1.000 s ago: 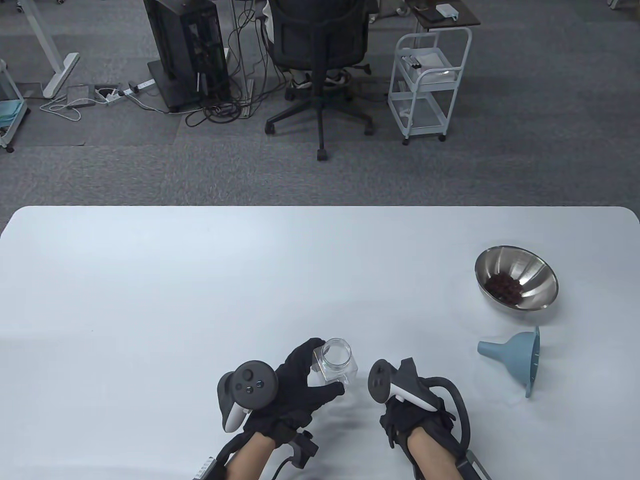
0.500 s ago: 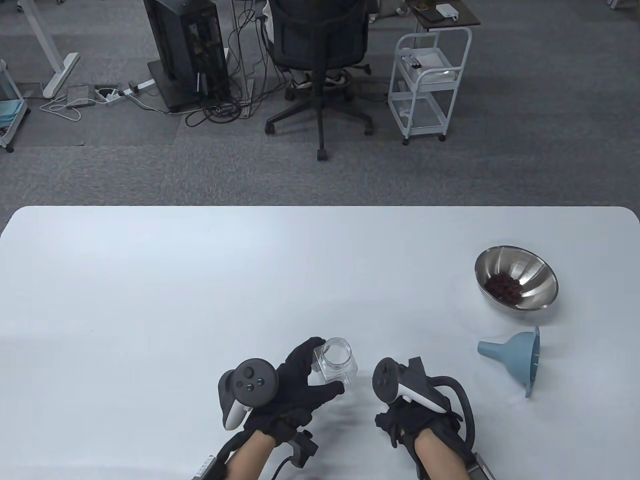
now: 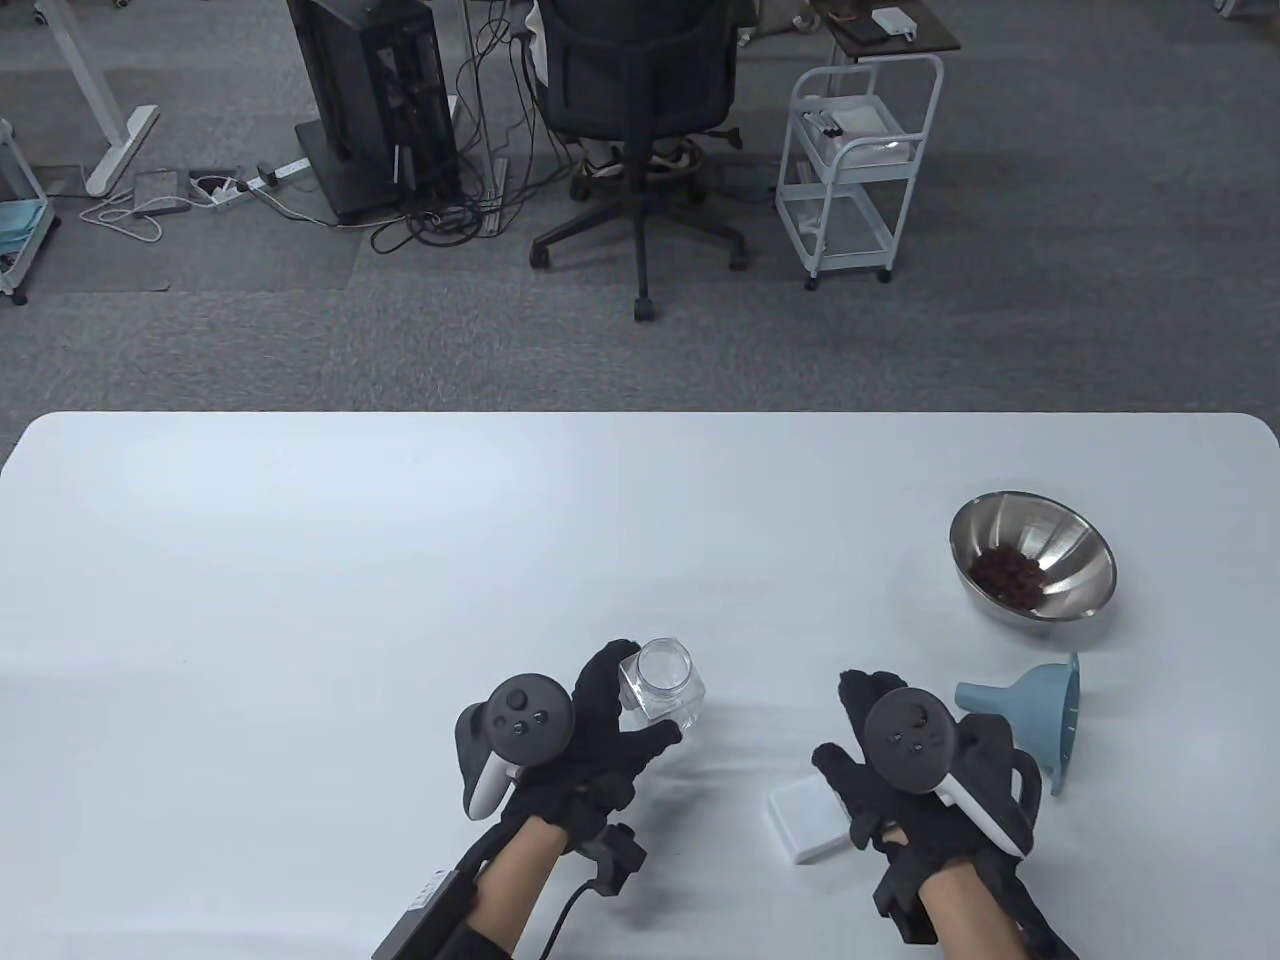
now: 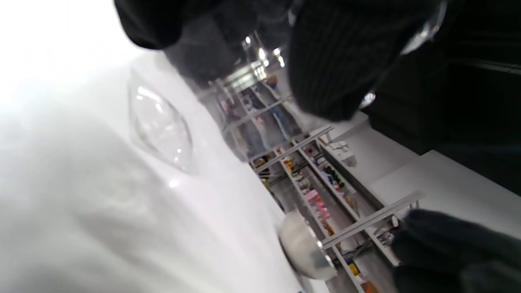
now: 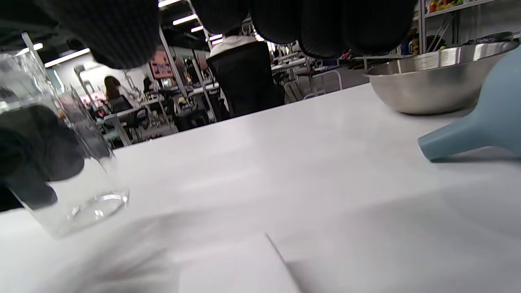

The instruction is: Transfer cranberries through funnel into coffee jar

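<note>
Having left the white lid (image 3: 808, 822) beside its spread, empty fingers (image 3: 862, 700), the right hand (image 3: 915, 775) neared the funnel (image 3: 1040, 705); the left hand (image 3: 590, 740) gripped the open jar (image 3: 662, 692).

Table count: one of each item, two hands.
One clear glass jar (image 3: 662, 692), open at the top. One blue funnel (image 3: 1040, 712), lying on its side. One steel bowl (image 3: 1032, 568) holding one heap of cranberries (image 3: 1008, 576); single berries too small to count. One flat white lid (image 3: 808, 820). Two gloved hands: left hand (image 3: 592, 742), right hand (image 3: 905, 775), one tracker on each. One table (image 3: 300, 600).
</note>
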Motion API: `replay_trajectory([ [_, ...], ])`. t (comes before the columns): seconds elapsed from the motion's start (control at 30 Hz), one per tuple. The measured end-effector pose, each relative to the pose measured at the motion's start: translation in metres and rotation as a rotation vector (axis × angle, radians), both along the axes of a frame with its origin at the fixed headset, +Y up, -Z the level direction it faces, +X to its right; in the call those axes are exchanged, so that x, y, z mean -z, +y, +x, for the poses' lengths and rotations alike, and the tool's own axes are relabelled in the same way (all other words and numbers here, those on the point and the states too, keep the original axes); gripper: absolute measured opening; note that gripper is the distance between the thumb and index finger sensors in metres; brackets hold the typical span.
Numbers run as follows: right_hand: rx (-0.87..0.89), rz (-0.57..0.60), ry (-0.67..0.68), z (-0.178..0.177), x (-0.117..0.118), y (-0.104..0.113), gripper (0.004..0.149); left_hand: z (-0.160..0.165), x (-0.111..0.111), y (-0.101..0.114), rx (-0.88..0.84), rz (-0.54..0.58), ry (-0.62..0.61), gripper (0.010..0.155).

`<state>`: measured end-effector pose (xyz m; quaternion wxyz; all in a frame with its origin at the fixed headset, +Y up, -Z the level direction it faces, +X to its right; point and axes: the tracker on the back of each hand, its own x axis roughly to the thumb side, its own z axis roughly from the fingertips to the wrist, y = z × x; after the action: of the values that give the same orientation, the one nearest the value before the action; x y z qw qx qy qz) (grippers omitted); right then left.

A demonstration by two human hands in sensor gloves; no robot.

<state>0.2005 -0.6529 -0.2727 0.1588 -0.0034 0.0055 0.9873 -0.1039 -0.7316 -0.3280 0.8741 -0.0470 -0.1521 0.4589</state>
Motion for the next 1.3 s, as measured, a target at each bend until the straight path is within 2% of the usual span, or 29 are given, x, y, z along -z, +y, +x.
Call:
replay_trajectory([
  [0.17,0.085,0.079,-0.049,0.021,-0.005,0.005,0.074,0.008,0.016,-0.015,0.006,-0.065,0.003,0.091],
  [0.37,0.151,0.127,-0.120,0.046,-0.009,0.010,0.074,0.013,0.023,-0.029,0.021,-0.121,-0.002,0.091],
  [0.7,0.232,0.154,-0.318,0.088,-0.011,0.008,0.073,0.004,0.020,-0.029,0.093,-0.089,0.040,0.094],
  [0.83,0.238,0.151,-0.420,0.104,-0.009,0.000,0.073,-0.004,0.012,-0.020,0.085,-0.058,0.033,0.097],
  [0.93,0.242,0.147,-0.512,0.116,-0.009,-0.009,0.075,-0.015,0.001,-0.005,0.052,0.000,0.034,0.094],
  [1.07,0.218,0.123,-0.628,0.133,-0.007,-0.022,0.077,-0.033,-0.016,0.021,0.067,0.117,0.007,0.091],
  [1.17,0.247,0.078,-0.667,0.143,-0.003,-0.034,0.077,-0.046,-0.029,0.036,0.042,0.189,0.005,0.089],
  [1.3,0.277,0.031,-0.718,0.153,0.001,-0.050,0.076,-0.061,-0.040,0.040,-0.053,0.236,0.034,0.088],
])
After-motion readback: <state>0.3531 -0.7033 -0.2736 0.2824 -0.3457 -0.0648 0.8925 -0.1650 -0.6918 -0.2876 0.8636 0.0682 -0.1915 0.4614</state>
